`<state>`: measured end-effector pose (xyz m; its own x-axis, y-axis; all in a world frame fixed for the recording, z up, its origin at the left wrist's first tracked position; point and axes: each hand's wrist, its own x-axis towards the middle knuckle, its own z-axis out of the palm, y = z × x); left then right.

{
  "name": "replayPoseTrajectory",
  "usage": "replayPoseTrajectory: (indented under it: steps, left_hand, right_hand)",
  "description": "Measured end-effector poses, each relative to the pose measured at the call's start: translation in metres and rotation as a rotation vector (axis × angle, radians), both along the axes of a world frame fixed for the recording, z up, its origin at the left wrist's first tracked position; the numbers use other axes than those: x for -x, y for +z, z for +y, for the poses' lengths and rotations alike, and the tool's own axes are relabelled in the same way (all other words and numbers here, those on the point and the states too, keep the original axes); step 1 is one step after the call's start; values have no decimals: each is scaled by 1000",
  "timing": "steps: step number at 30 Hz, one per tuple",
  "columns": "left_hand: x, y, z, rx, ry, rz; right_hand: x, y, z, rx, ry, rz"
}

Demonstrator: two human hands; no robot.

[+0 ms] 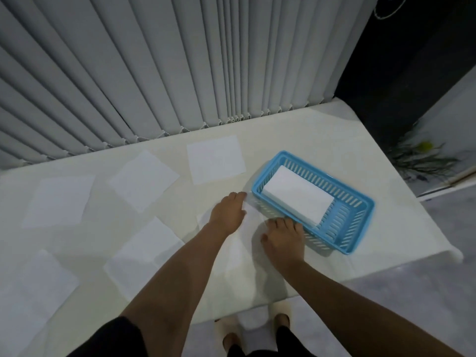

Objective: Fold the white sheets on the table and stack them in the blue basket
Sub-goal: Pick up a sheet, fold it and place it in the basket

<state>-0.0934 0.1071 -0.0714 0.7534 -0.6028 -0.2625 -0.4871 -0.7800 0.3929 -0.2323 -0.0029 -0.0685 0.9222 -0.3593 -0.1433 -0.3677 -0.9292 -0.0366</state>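
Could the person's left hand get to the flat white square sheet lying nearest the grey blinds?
Probably yes. The left hand rests on the sheet being folded, and only bare table lies between it and the white square sheet.

Blue slotted basket; white sheets; cream table.

My left hand and right hand press flat on a white sheet lying on the table, just beside the blue basket. A folded stack lies in the basket. Five unfolded sheets, one at far centre, are spread across the table to the left.
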Motion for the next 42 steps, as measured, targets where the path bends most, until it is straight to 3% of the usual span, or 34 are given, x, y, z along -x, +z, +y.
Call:
replayPoseTrajectory:
  steps: [8, 15, 24, 31, 36, 39, 42]
  left_hand:
    - [-12, 1, 19, 14, -39, 85]
    - [-17, 21, 54, 130, 13, 69]
    - [-22, 38, 89, 93, -95, 7]
    - [-24, 29, 124, -49, -249, -160]
    - [-24, 23, 137, -102, -288, -109]
    - [-21, 22, 132, -54, -264, -56]
    - [-15, 21, 116, 23, -236, -14]
  right_hand:
    - [-15, -1, 14, -205, -267, 6]
    - [-26, 9, 23, -263, -295, -14]
    - [-37, 29, 43, -192, -43, -268]
    - [-9, 7, 71, -139, 171, -135]
    - [1, -5, 75, -159, 141, -76]
    - [7, -10, 74, -230, 56, -142]
    - [15, -15, 74, -197, 69, -87]
